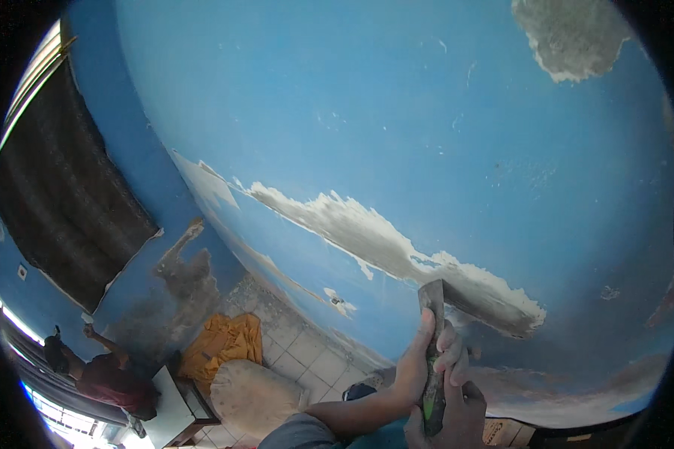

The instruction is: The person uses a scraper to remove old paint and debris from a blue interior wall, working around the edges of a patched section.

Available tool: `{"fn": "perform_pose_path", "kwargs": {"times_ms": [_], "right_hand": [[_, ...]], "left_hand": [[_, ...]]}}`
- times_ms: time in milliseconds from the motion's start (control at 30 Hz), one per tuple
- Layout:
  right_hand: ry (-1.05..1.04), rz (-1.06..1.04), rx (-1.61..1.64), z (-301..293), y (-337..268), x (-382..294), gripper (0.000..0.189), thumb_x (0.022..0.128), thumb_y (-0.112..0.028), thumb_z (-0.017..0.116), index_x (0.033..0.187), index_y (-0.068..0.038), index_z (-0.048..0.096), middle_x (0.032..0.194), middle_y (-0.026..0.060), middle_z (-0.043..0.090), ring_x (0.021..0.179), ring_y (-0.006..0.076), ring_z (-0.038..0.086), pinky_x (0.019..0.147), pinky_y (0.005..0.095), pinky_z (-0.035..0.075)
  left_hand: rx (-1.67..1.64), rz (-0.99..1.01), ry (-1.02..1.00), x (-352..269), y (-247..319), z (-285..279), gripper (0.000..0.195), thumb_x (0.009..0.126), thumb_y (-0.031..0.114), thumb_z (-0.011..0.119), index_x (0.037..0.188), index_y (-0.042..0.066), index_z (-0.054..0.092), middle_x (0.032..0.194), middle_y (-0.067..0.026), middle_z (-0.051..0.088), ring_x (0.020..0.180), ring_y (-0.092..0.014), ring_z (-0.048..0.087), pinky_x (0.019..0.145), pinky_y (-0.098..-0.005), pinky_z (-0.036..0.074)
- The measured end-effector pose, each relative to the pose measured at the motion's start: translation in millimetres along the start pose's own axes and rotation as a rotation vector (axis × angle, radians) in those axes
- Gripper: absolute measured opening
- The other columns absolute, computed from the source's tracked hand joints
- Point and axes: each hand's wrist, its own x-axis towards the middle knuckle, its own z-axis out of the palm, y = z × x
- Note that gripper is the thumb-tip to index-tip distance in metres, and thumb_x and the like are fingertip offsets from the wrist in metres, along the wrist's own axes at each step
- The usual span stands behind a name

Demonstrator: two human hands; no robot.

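Observation:
Both my hands are on one scraper [432, 297] with a flat metal blade and a dark and green handle. My left hand [415, 359] grips it from the left, thumb along the blade's base. My right hand [455, 370] wraps the handle from the right and below. The blade's tip lies at the lower edge of a long bare grey patch [365, 230] in the blue painted wall [370, 112]. Ragged white paint edges border the patch. Whether the blade touches the wall, I cannot tell.
At the lower left, a co-worker [115, 379] reaches towards a wall beside a dark curtain [67, 185]. An orange cloth [224, 339], a pale sack [253, 393] and a table [171, 409] stand below on the tiled floor [309, 351]. Another grey patch [578, 33] lies upper right.

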Motion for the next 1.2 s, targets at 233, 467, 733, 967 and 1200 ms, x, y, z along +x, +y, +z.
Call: {"fn": "perform_pose_path", "kwargs": {"times_ms": [233,467,733,967,1200], "right_hand": [[-0.051,-0.023,0.026,28,30,-42,0.049,0.09,-0.024,0.061,0.131,0.0,0.051,0.112,0.0199,0.062,0.081,0.0315,0.062,0.07,0.0419,0.049],[-0.12,-0.153,0.015,11,44,-48,0.057,0.092,-0.027,0.058,0.139,0.003,0.043,0.129,0.0208,0.057,0.085,0.0269,0.065,0.074,0.0415,0.052],[-0.307,-0.24,0.197,20,44,-25,0.057,0.094,-0.022,0.055,0.141,0.003,0.038,0.133,0.0233,0.053,0.084,0.0257,0.064,0.074,0.0386,0.053],[-0.527,-0.303,0.368,30,33,-18,0.057,0.095,-0.018,0.054,0.144,0.004,0.033,0.136,0.0254,0.049,0.083,0.0247,0.064,0.073,0.0361,0.054],[-0.768,-0.296,0.487,41,14,-16,0.057,0.096,-0.013,0.052,0.146,0.004,0.028,0.14,0.0276,0.045,0.082,0.0237,0.064,0.073,0.0336,0.054]], "left_hand": [[0.069,-0.002,0.294,3,-16,7,0.053,0.098,0.06,0.039,0.078,0.012,0.047,0.059,-0.0004,0.043,0.049,-0.014,0.046,0.047,-0.0265,0.042],[0.581,0.2,-0.066,24,-49,-70,0.038,0.102,0.044,0.04,0.117,0.009,0.046,0.104,-0.0095,0.053,0.093,-0.022,0.056,0.085,-0.0365,0.043],[0.654,0.383,0.076,-33,26,-51,0.043,0.103,0.029,0.041,0.14,0.007,0.046,0.121,-0.0138,0.059,0.102,-0.025,0.061,0.091,-0.0399,0.049],[0.419,0.971,0.338,-61,27,-96,0.032,0.101,0.03,0.048,0.119,0.005,0.058,0.092,-0.0076,0.066,0.074,-0.019,0.066,0.063,-0.0347,0.056],[0.095,0.927,0.519,-91,35,-123,0.03,0.1,0.033,0.051,0.109,0.005,0.058,0.093,-0.0075,0.064,0.077,-0.02,0.065,0.066,-0.0352,0.055]]}}
